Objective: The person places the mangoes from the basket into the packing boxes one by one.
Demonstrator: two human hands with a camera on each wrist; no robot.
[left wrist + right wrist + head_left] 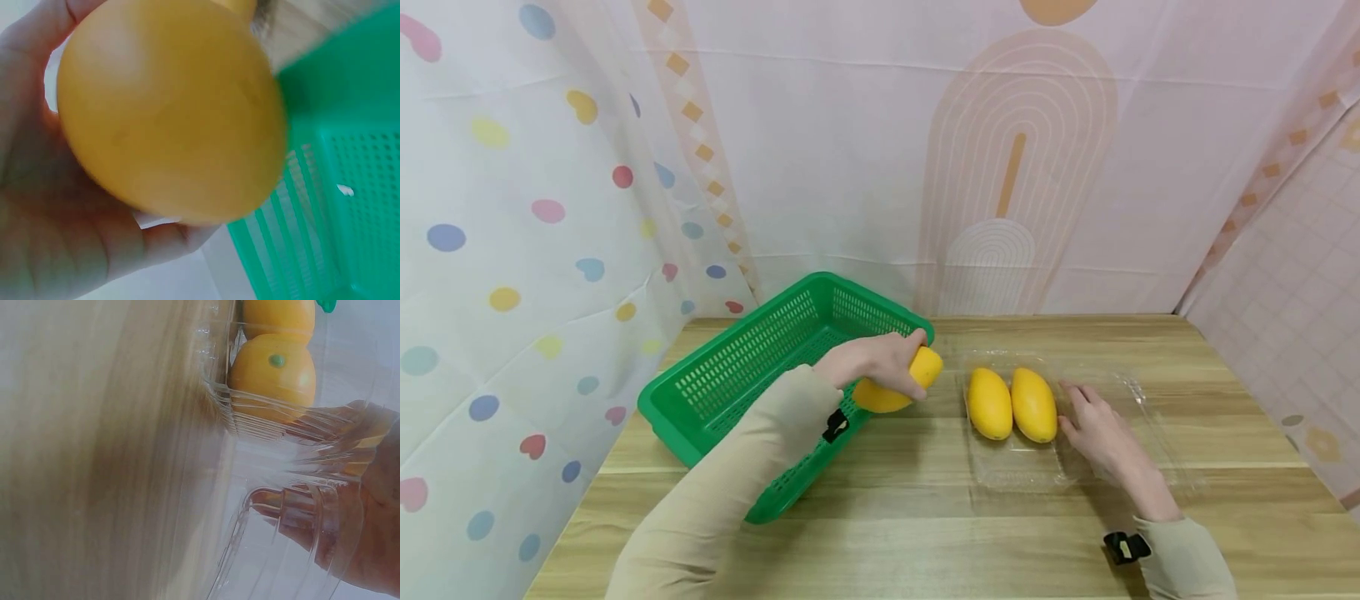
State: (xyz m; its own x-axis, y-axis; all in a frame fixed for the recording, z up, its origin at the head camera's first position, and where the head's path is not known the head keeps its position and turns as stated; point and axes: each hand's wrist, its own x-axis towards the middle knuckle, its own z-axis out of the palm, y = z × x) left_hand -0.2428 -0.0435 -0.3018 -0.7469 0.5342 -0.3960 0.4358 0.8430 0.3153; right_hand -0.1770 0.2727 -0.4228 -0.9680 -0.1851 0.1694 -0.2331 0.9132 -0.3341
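My left hand (883,362) grips a yellow mango (887,396) above the right rim of a green plastic basket (730,367). In the left wrist view, that mango (169,112) fills much of the picture, with fingers and thumb around it. Two more mangoes, a left one (990,404) and a right one (1034,406), lie side by side in a clear plastic clamshell box (1015,477). My right hand (1101,437) rests at the box's middle edge, fingers spread beside the right mango. In the right wrist view, its fingers (297,515) show through the clear plastic.
The box's clear lid (1138,400) lies opened out on the right. Everything stands on a wooden table (917,542). Patterned curtains (835,167) hang behind the table and at both sides. A small white scrap (345,190) shows in the basket.
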